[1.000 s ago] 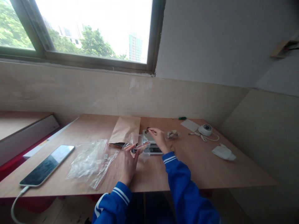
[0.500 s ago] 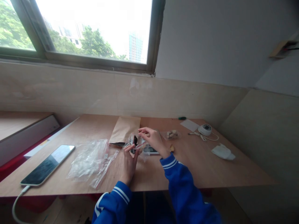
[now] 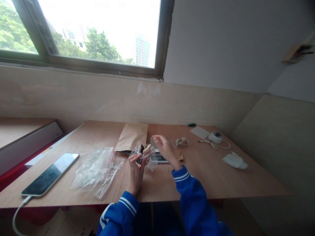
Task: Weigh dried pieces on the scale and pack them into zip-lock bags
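My left hand (image 3: 136, 170) is closed on a clear zip bag (image 3: 150, 153) with a red seal strip. A pale, elongated piece (image 3: 147, 149) sits at the bag's mouth, beside a dark piece (image 3: 142, 149); I cannot make out exactly what either is. Just right of the bag, my right hand (image 3: 164, 148) hangs in the air with its fingers stretched out and nothing in them. Partly hidden under it is a flat device with a small display (image 3: 161, 159), like a scale. A small yellowish-brown piece (image 3: 181, 157) lies on the table right of that hand.
Clear zip bags (image 3: 94, 168) lie left of my hands, with a charging phone (image 3: 50, 175) farther left. Behind stands a brown paper bag (image 3: 133, 134). To the right are a bag of pale chunks (image 3: 181, 142), a white dome camera (image 3: 216, 136) and crumpled white material (image 3: 235, 160).
My right hand has drawn back to the right from the bag and its fingers have opened. The pale piece now shows at the bag's mouth. My left hand has hardly moved.
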`<state>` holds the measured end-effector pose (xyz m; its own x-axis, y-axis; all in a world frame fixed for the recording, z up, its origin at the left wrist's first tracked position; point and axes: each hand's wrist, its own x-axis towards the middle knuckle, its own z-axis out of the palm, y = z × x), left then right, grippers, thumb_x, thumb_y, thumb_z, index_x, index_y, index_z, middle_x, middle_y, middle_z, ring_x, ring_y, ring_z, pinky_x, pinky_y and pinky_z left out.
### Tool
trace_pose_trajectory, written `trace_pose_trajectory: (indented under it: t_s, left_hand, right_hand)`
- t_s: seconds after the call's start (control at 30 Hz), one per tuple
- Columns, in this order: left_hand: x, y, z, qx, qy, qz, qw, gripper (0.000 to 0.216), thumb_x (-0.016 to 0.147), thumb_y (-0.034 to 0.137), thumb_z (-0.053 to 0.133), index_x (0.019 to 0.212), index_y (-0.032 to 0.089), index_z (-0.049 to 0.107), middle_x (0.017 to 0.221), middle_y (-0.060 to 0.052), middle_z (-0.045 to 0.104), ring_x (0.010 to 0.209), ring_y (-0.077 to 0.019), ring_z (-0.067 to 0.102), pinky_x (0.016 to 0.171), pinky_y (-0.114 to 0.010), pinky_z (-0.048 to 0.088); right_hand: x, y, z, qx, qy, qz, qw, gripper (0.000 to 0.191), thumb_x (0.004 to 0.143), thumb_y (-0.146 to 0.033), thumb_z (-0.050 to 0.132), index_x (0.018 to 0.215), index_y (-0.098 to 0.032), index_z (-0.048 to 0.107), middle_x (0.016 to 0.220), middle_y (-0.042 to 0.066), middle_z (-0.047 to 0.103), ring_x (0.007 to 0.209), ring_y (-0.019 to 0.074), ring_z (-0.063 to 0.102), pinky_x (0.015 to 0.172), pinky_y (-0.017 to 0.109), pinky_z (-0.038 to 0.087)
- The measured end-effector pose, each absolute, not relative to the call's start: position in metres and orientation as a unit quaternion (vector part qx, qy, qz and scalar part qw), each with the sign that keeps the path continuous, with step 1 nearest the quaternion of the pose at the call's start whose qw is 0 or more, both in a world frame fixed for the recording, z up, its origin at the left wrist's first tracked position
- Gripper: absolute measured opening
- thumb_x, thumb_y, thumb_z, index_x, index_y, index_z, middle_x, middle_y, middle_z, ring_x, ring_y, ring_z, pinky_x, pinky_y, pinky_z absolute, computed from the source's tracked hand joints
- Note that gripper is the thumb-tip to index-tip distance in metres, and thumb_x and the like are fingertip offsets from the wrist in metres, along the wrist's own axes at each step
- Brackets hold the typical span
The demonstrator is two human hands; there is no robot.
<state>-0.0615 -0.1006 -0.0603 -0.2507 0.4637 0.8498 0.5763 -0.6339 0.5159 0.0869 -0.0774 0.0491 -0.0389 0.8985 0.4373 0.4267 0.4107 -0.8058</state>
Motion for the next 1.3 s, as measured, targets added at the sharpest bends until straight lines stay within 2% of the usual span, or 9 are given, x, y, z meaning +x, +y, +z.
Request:
trace_pose_trajectory:
  t_s: [0.13, 0.23, 0.37, 0.53, 0.8, 0.87, 0.97, 1.13, 1.3]
  left_hand:
    - [-0.06, -0.102, -0.059, -0.606, -0.412, -0.678, 0.05, 0.03, 0.08, 0.02, 0.063, 0.105, 0.019, 0.046, 0.099, -0.005, 0.052, 0.091, -0.016, 0.058, 0.075, -0.034, 0.051]
    - [-0.06, -0.103, -0.056, -0.611, -0.398, -0.682, 0.057, 0.028, 0.08, 0.02, 0.062, 0.104, 0.019, 0.046, 0.099, -0.005, 0.052, 0.091, -0.0154, 0.058, 0.073, -0.032, 0.052]
    - [-0.06, -0.105, -0.053, -0.629, -0.392, -0.67, 0.045, 0.034, 0.079, 0.02, 0.064, 0.108, 0.02, 0.047, 0.102, -0.006, 0.053, 0.095, -0.0178, 0.058, 0.075, -0.034, 0.053]
    - [-0.06, -0.108, -0.05, -0.666, -0.399, -0.629, 0.037, 0.042, 0.081, 0.02, 0.06, 0.12, 0.021, 0.045, 0.109, -0.009, 0.053, 0.103, -0.0205, 0.055, 0.085, -0.039, 0.05]
    - [-0.063, -0.102, -0.051, -0.536, -0.539, -0.648, -0.05, 0.051, 0.085, 0.035, 0.054, 0.13, 0.017, 0.037, 0.129, -0.016, 0.041, 0.124, -0.027, 0.039, 0.103, -0.049, 0.034]
    - [-0.064, -0.1, -0.054, -0.544, -0.529, -0.643, -0.101, 0.041, 0.088, 0.035, 0.048, 0.125, 0.017, 0.041, 0.122, -0.014, 0.049, 0.117, -0.0246, 0.047, 0.098, -0.047, 0.039]
    - [-0.065, -0.1, -0.058, -0.549, -0.507, -0.647, -0.149, 0.026, 0.091, 0.035, 0.042, 0.111, 0.019, 0.047, 0.102, -0.01, 0.06, 0.095, -0.0194, 0.06, 0.082, -0.038, 0.05]
    - [-0.063, -0.103, -0.057, -0.543, -0.508, -0.654, -0.14, 0.023, 0.09, 0.038, 0.042, 0.1, 0.018, 0.048, 0.087, -0.006, 0.063, 0.076, -0.0162, 0.064, 0.064, -0.03, 0.053]
    - [-0.062, -0.106, -0.052, -0.537, -0.51, -0.652, -0.16, 0.027, 0.089, 0.042, 0.043, 0.099, 0.018, 0.048, 0.085, -0.006, 0.063, 0.073, -0.0158, 0.064, 0.062, -0.029, 0.053]
  right_hand:
    - [0.095, -0.084, 0.025, -0.503, -0.663, 0.335, 0.441, 0.055, 0.08, -0.05, 0.059, 0.124, -0.019, 0.048, 0.122, 0.013, 0.057, 0.107, 0.022, 0.058, 0.085, 0.035, 0.048]
    - [0.092, -0.09, 0.011, -0.484, -0.664, 0.396, 0.41, 0.064, 0.074, -0.047, 0.067, 0.127, -0.021, 0.044, 0.119, 0.012, 0.06, 0.107, 0.0226, 0.058, 0.087, 0.037, 0.048]
    - [0.084, -0.095, 0.006, -0.429, -0.645, 0.428, 0.465, 0.053, 0.076, -0.042, 0.067, 0.121, -0.022, 0.048, 0.113, 0.008, 0.064, 0.102, 0.0202, 0.061, 0.089, 0.036, 0.048]
    - [0.084, -0.095, 0.011, -0.379, -0.62, 0.43, 0.536, 0.042, 0.081, -0.04, 0.061, 0.118, -0.022, 0.053, 0.119, 0.009, 0.061, 0.107, 0.02, 0.06, 0.092, 0.035, 0.047]
    - [0.095, -0.109, 0.019, -0.384, -0.608, 0.425, 0.55, 0.028, 0.084, -0.041, 0.057, 0.1, -0.02, 0.064, 0.104, 0.007, 0.069, 0.097, 0.0209, 0.064, 0.088, 0.037, 0.05]
    - [0.097, -0.111, 0.018, -0.389, -0.612, 0.425, 0.542, 0.027, 0.084, -0.041, 0.057, 0.098, -0.02, 0.065, 0.101, 0.007, 0.07, 0.095, 0.0207, 0.065, 0.087, 0.037, 0.051]
    - [0.1, -0.112, 0.012, -0.393, -0.626, 0.418, 0.527, 0.028, 0.086, -0.042, 0.054, 0.099, -0.02, 0.065, 0.099, 0.007, 0.07, 0.095, 0.0206, 0.065, 0.087, 0.037, 0.05]
    - [0.104, -0.114, 0.004, -0.402, -0.669, 0.341, 0.523, 0.032, 0.09, -0.039, 0.049, 0.118, -0.024, 0.057, 0.113, 0.007, 0.063, 0.102, 0.0191, 0.061, 0.089, 0.035, 0.048]
    - [0.105, -0.114, -0.001, -0.398, -0.737, 0.251, 0.485, 0.031, 0.093, -0.037, 0.043, 0.092, -0.021, 0.069, 0.097, 0.006, 0.061, 0.096, 0.0172, 0.059, 0.087, 0.03, 0.046]
